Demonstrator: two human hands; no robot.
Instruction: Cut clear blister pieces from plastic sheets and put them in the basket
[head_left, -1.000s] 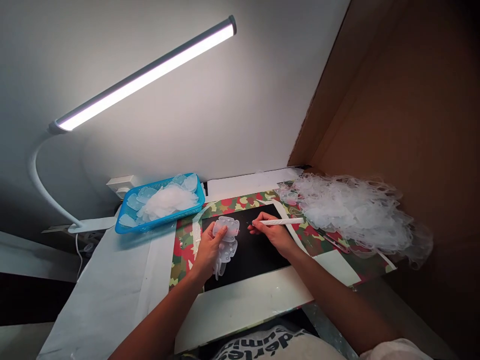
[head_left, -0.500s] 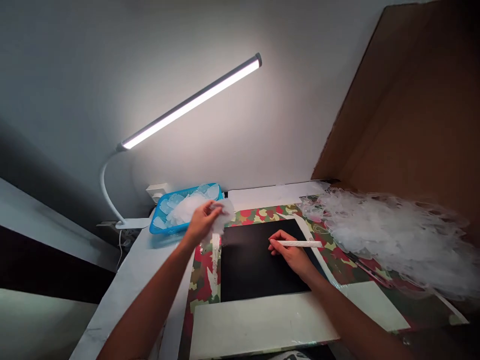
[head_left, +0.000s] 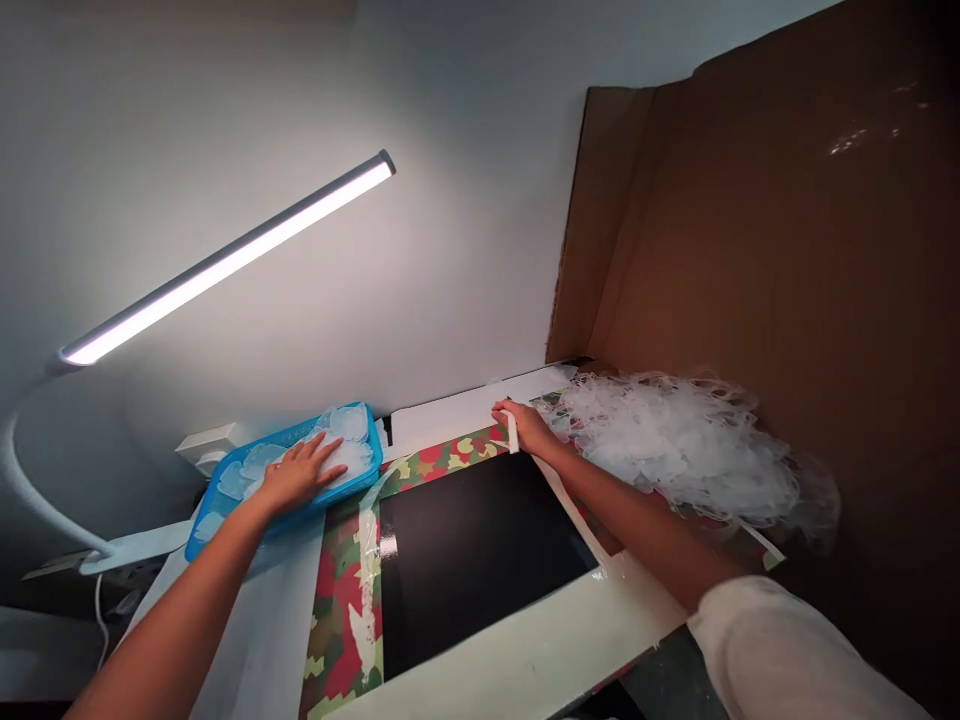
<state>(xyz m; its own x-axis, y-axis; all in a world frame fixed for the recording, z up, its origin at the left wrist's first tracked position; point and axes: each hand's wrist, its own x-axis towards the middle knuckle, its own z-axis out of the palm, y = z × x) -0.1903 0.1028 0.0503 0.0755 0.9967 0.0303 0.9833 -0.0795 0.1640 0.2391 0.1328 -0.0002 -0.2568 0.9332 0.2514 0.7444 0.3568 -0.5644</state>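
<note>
My left hand [head_left: 296,473] lies flat, fingers stretched out, on the pile of translucent plastic pieces [head_left: 339,440] in the blue basket [head_left: 217,492] at the back left. My right hand [head_left: 527,427] is closed around a white pen-like tool [head_left: 512,430] and reaches to the far edge of the mat, right beside the big heap of clear plastic scraps [head_left: 675,445]. Between my arms lies the black mat [head_left: 472,545] on a camouflage-patterned sheet [head_left: 341,590].
A lit bar lamp [head_left: 232,255] on a white gooseneck hangs over the left side. A brown cardboard wall [head_left: 765,260] closes off the right. A white socket block [head_left: 201,447] sits behind the basket. White paper [head_left: 465,408] lies along the back wall.
My left hand has carried the clear plastic piece from the black mat to the blue basket and now rests flat there. My right hand moved with the tool from the mat toward the scrap heap.
</note>
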